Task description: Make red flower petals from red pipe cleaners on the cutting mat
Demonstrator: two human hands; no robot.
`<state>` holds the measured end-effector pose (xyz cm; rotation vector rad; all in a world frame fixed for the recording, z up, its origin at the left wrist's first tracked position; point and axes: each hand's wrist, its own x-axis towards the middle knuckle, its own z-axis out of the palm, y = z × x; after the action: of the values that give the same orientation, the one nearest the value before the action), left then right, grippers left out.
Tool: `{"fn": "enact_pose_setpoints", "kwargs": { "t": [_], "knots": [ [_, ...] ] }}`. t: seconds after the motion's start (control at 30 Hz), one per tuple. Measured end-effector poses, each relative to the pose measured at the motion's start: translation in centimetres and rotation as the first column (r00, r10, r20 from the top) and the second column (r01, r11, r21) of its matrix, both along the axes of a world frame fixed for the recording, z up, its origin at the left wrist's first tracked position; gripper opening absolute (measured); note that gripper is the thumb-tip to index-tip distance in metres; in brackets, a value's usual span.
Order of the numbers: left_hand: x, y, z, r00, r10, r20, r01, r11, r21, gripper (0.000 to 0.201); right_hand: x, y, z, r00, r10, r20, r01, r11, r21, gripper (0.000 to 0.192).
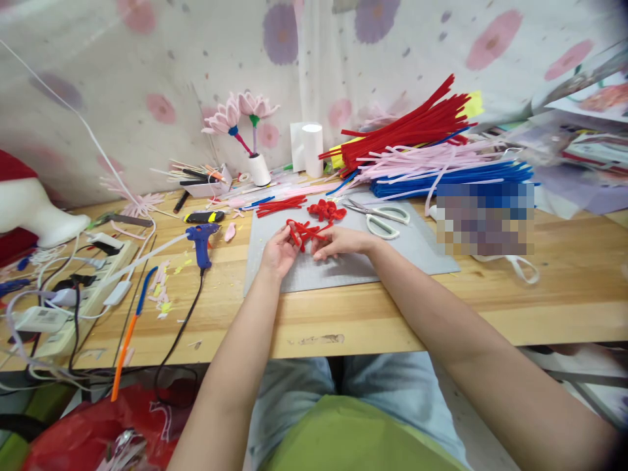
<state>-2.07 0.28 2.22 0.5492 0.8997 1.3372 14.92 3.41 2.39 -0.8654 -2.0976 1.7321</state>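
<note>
My left hand [279, 252] and my right hand [339, 242] meet over a grey cutting mat [412, 252] on a wooden table. Together they grip a red pipe-cleaner piece [305, 231] with several bent loops, held just above the mat. A finished red pipe-cleaner shape [326, 210] lies on the mat just beyond my fingers. A few loose red pipe cleaners [280, 205] lie at the mat's far left corner. White-handled scissors [385, 218] rest on the mat to the right of my right hand.
A blue glue gun [201, 241] and a power strip [81, 297] with cables sit left. Bundles of red [409, 131], pink and blue pipe cleaners [456, 176] pile at the back right. Pink pipe-cleaner flowers [240, 114] stand in a white holder by the curtain.
</note>
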Motion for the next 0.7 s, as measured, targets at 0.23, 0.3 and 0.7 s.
{"fn": "enact_pose_setpoints", "kwargs": {
  "t": [0.23,0.3,0.7],
  "knots": [
    [0.6,-0.5,-0.8,0.917,-0.296,-0.269,0.316,0.948,0.035,0.014,1.3,0.6,1.2,0.948,-0.290,-0.133,0.313,0.925,0.214,0.037],
    [0.7,-0.6,-1.0,0.900,-0.312,-0.304,0.343,0.938,0.052,0.018,1.1,0.6,1.1,0.968,-0.226,-0.105,0.243,0.950,0.198,0.035],
    [1.9,-0.9,-1.3,0.908,-0.209,-0.364,0.241,0.969,0.045,0.030,-0.5,0.1,0.5,0.908,-0.365,-0.207,0.390,0.916,0.096,0.026]
  ]
}}
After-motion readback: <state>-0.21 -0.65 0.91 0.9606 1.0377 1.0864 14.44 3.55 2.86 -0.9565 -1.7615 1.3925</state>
